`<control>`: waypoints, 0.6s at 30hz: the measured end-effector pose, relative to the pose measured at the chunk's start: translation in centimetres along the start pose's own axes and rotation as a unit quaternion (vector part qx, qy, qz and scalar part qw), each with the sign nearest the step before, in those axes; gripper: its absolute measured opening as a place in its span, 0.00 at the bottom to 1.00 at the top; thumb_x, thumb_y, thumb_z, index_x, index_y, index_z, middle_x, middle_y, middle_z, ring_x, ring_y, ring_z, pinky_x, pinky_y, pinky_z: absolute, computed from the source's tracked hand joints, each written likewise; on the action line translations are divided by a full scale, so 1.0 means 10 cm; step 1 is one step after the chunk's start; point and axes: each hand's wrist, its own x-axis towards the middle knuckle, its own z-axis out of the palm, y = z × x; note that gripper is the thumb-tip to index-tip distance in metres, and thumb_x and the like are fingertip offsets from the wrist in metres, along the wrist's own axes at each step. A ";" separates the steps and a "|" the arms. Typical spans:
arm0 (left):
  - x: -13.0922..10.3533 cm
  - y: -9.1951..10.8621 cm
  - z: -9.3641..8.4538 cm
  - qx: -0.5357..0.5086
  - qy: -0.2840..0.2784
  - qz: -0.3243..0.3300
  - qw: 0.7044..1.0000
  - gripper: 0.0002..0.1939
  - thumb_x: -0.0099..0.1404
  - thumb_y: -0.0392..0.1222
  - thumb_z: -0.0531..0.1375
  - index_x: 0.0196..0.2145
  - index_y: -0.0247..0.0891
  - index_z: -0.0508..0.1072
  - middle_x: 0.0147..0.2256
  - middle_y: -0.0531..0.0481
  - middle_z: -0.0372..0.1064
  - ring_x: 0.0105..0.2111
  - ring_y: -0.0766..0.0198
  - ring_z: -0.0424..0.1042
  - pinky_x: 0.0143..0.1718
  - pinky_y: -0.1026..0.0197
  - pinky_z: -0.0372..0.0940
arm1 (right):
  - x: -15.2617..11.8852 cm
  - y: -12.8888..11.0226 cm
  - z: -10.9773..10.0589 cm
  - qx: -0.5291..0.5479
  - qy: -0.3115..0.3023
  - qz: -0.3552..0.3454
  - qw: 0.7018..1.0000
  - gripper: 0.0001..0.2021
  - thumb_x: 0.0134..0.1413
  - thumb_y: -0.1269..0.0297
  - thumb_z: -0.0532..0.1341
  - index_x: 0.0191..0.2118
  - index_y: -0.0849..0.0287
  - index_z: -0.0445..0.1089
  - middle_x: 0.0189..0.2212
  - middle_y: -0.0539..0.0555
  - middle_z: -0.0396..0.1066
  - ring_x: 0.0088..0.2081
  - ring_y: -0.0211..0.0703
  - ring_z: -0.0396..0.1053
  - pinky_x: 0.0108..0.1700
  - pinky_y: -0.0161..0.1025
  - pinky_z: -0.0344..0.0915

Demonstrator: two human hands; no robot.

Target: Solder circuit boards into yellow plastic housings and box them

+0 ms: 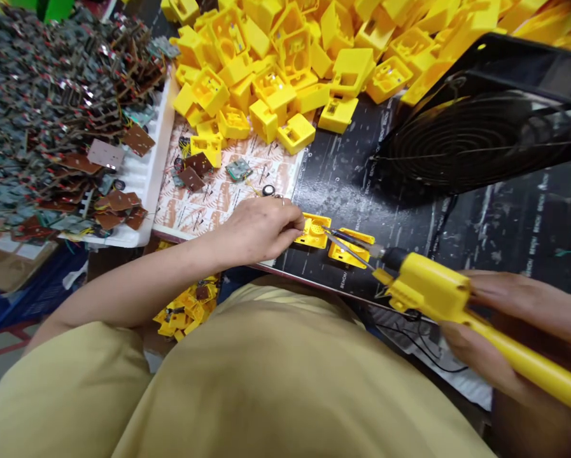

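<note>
Near the table's front edge, my left hand (265, 230) has its thumb and fingers pressed together at the left end of a small yellow housing (317, 231). What lies between the fingertips is hidden. On the right, my right hand (509, 318) is wrapped round a yellow soldering gun (433, 286). The gun's long metal tip points left and reaches the right side of that housing. Under the tip lies a second yellow housing (349, 249), just right of the first. A small round black part (268, 190) with wires sits just behind my left hand.
Many yellow housings (295, 133) are heaped at the back. A white foam tray (144, 210) piled with circuit boards (65, 127) stands at the left. A black fan (461, 140) is at the back right. Loose boards (240, 169) lie on the patterned sheet. More yellow parts (190, 312) are below the edge.
</note>
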 end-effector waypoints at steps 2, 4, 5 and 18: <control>0.03 0.03 -0.01 0.019 -0.032 -0.022 0.999 0.09 0.65 0.38 0.57 0.36 0.35 0.78 0.34 0.47 0.77 0.35 0.58 0.75 0.36 0.59 0.63 | 0.07 0.03 0.00 -0.004 -0.035 -0.054 0.998 0.32 0.53 0.73 0.68 0.63 0.53 0.63 0.39 0.52 0.75 0.39 0.39 0.75 0.39 0.33 0.75; 0.07 0.06 -0.04 0.028 -0.061 -0.042 0.997 0.10 0.64 0.37 0.57 0.37 0.36 0.78 0.34 0.48 0.77 0.35 0.57 0.75 0.37 0.58 0.63 | 0.13 0.03 0.01 -0.025 -0.022 -0.065 0.997 0.24 0.56 0.71 0.67 0.58 0.57 0.66 0.36 0.52 0.75 0.39 0.37 0.74 0.43 0.33 0.74; 0.09 0.07 -0.05 0.032 -0.074 -0.049 0.996 0.10 0.63 0.37 0.57 0.37 0.36 0.78 0.34 0.48 0.77 0.36 0.57 0.75 0.37 0.58 0.62 | 0.15 0.02 0.02 -0.024 -0.021 -0.063 0.997 0.19 0.58 0.69 0.66 0.55 0.58 0.67 0.35 0.52 0.74 0.38 0.36 0.74 0.44 0.33 0.73; 0.21 0.13 -0.12 0.033 -0.119 -0.065 0.990 0.08 0.56 0.35 0.58 0.31 0.36 0.78 0.28 0.49 0.75 0.30 0.61 0.72 0.31 0.61 0.58 | 0.45 -0.13 0.04 -0.080 -0.068 -0.129 0.986 0.08 0.55 0.73 0.68 0.38 0.61 0.69 0.32 0.53 0.76 0.36 0.37 0.74 0.46 0.39 0.75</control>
